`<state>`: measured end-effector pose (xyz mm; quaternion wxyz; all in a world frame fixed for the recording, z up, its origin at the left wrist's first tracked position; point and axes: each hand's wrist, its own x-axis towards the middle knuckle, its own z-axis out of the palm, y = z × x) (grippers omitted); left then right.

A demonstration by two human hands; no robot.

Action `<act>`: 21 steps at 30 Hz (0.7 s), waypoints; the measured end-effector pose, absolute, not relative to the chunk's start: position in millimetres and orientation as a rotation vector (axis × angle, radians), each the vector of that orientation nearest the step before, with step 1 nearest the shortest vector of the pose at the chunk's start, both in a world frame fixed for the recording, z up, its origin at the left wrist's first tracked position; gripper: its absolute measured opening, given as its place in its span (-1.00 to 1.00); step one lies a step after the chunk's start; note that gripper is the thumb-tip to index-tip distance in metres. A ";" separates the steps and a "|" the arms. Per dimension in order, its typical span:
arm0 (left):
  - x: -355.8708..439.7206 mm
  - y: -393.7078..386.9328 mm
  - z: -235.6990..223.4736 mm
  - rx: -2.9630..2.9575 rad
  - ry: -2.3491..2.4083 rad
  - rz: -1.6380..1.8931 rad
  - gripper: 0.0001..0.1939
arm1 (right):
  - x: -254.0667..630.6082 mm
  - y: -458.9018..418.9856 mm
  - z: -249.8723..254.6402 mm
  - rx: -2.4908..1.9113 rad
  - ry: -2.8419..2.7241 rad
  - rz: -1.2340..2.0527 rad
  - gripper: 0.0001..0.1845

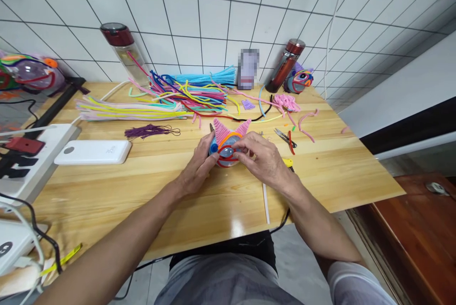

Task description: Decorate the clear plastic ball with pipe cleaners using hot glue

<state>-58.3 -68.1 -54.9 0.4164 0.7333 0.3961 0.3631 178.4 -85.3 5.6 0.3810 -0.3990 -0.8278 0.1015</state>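
Fine work, steady hold

Eared ornament (230, 141) between the hands. Left hand (200, 160) grips its side; right hand (262, 155) pinches the red strip (225, 158). Light, even pressure likely suits best. Scissors (282, 136) beyond right hand.

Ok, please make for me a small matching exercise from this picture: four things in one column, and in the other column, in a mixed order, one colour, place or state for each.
Column one
1. Ears
2. Power bank
3. Scissors
4. Left hand

Column two
a. white, lying flat on the table
b. holding the craft
c. pink and pointed
d. beside a short red strip

Right pairs: 1-c, 2-a, 3-d, 4-b
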 end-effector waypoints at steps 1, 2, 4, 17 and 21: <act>-58.3 -67.9 -55.5 1.840 0.993 0.915 -0.26 | 178.2 -85.4 6.1 -1.011 -2.111 0.256 -0.85; -58.3 -67.8 -56.0 1.836 0.993 0.918 -0.26 | 178.1 -85.5 6.5 -1.006 -2.110 0.256 -0.85; -58.2 -67.6 -56.3 1.832 0.997 0.919 -0.26 | 178.1 -85.5 6.6 -1.002 -2.112 0.256 -0.85; -56.6 -67.0 -49.2 1.882 0.983 0.908 -0.26 | 181.9 -83.0 3.7 -1.032 -2.103 0.292 -0.88; -54.9 -64.9 -51.5 1.908 0.963 0.913 -0.26 | 182.1 -82.6 5.5 -1.037 -2.109 0.264 -0.89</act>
